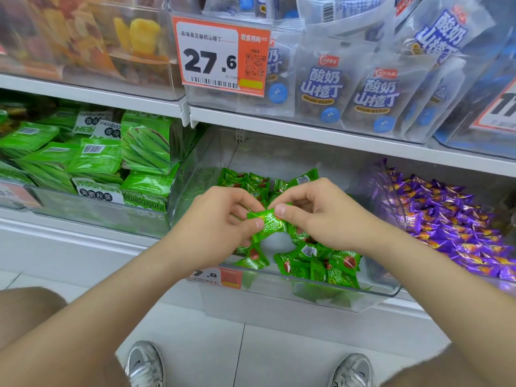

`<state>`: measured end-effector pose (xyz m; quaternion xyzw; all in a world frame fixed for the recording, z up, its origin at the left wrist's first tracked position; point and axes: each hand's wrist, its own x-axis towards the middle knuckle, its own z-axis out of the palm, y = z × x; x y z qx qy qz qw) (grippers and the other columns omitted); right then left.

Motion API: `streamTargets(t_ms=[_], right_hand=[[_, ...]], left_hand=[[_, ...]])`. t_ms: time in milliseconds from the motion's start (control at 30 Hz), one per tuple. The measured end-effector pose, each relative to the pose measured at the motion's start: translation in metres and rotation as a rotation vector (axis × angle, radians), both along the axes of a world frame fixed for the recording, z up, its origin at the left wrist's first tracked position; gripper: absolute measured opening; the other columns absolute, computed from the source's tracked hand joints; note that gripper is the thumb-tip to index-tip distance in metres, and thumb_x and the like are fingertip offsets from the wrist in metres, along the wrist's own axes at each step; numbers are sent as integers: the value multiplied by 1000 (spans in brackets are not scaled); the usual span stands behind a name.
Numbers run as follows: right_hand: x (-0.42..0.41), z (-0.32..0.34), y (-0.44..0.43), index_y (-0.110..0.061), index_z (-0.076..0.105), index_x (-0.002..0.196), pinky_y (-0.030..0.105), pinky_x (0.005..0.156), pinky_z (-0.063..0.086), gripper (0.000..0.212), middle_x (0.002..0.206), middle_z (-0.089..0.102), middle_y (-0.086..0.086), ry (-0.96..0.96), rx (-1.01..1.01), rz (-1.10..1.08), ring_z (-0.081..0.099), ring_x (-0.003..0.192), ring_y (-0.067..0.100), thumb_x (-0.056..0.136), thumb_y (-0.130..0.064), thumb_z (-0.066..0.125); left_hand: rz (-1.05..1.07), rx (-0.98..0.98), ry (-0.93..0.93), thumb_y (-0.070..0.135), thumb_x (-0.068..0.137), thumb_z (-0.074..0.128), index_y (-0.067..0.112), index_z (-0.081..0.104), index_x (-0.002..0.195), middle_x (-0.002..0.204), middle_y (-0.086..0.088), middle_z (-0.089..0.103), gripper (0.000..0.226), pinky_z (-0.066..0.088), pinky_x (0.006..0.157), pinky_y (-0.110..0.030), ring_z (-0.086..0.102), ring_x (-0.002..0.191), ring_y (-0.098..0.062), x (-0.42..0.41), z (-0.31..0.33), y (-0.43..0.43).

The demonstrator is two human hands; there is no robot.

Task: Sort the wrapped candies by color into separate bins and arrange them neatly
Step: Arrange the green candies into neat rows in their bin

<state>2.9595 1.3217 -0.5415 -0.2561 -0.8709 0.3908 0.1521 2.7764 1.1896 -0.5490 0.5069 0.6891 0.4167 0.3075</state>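
Both hands meet over the middle of the green bin, sharing one candy. The left hand pinches its left end between thumb and curled fingers. The right hand pinches the top right edge, thumb on the wrapper's face. Each grip is closed on the wrapper alone, so the candy hangs above the bin, clear of the green pile below.

That pile is uneven: a neat row stands at the far wall, loose pieces lie heaped against the near rim on the right, and a bare patch shows in the middle. The purple candies fill the next bin to the right, and green packets fill the one to the left.

The likeliest slip is at the wrapper. It looks slick and is held only by its edges, so if the hands pull apart or twist, it could tear or pop out of one pinch. A dropped piece would probably land in the right bin, but one let go nearer the front could bounce over the low near rim onto the floor. The right wrist sits just above the heaped near pieces and could nudge some over that rim if lowered carelessly. A drift to the right risks mixing green into purple.
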Motion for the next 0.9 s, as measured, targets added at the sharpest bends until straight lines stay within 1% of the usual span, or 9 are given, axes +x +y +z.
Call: streamTargets(t_ms=[167, 300, 400, 467, 567, 667, 800, 833, 900], right_hand=[[0, 9, -4, -23, 80, 104, 25, 66, 54, 18, 85, 76, 1, -23, -113, 70, 64, 69, 10, 88, -31, 83], [-7, 6, -7, -18, 77, 104, 35, 71, 61, 21, 87, 79, 1, -98, -183, 5, 76, 73, 16, 85, -20, 86], [-17, -6, -8, -26, 76, 102, 26, 69, 52, 23, 88, 75, -6, -293, 74, -85, 67, 68, 3, 83, -32, 87], [-23, -12, -11, -29, 77, 99, 23, 72, 49, 23, 92, 73, -11, -391, 137, -73, 62, 71, -3, 80, -40, 86], [-28, -16, -13, -26, 76, 97, 27, 72, 56, 21, 92, 76, -5, -432, -12, -72, 72, 76, 11, 81, -36, 87], [-29, -13, -15, -19, 74, 103, 38, 77, 62, 22, 91, 79, 5, -257, -268, -20, 78, 79, 27, 85, -21, 87], [-28, -3, -16, -14, 76, 104, 32, 83, 63, 24, 93, 80, 6, -116, -385, -52, 78, 88, 24, 84, -4, 83], [-28, -4, -16, -14, 76, 102, 38, 85, 63, 24, 91, 80, 6, -147, -375, -74, 78, 89, 25, 83, -1, 78], [-31, -13, -14, -21, 75, 94, 46, 87, 63, 22, 84, 80, 0, -250, -138, -107, 76, 83, 16, 80, -5, 70]], left_hand=[[-20, 35, 0, 15, 93, 78, 24, 76, 98, 88, -10, 73, 11, 65, 71, -45, 76, 66, -23, -4, 4, -6], [-26, 144, 313, 20, 93, 77, 31, 79, 100, 78, 8, 74, 13, 59, 72, -28, 71, 70, -7, -10, 0, -10], [28, 251, 588, 14, 96, 68, 30, 76, 111, 88, 15, 73, 24, 57, 79, -32, 68, 81, -4, -16, -2, -12], [24, 260, 671, 10, 94, 67, 29, 75, 112, 95, 12, 73, 28, 58, 81, -37, 68, 86, -11, -21, -4, -12], [-17, 198, 701, 12, 92, 68, 29, 75, 109, 100, 9, 72, 25, 58, 82, -39, 68, 88, -13, -24, -7, -13], [-91, 82, 596, 29, 95, 70, 31, 72, 118, 103, 10, 73, 23, 58, 81, -35, 69, 86, -7, -20, -9, -17], [-73, 20, 548, 41, 94, 72, 33, 74, 113, 71, 4, 68, 20, 56, 77, -36, 65, 67, -10, -21, -6, -14], [-37, 15, 566, 41, 94, 73, 31, 75, 111, 71, 4, 66, 20, 56, 78, -36, 65, 69, -12, -23, -6, -13], [43, 1, 645, 42, 95, 71, 28, 73, 118, 77, 3, 64, 27, 56, 80, -38, 65, 76, -20, -26, -7, -14]])
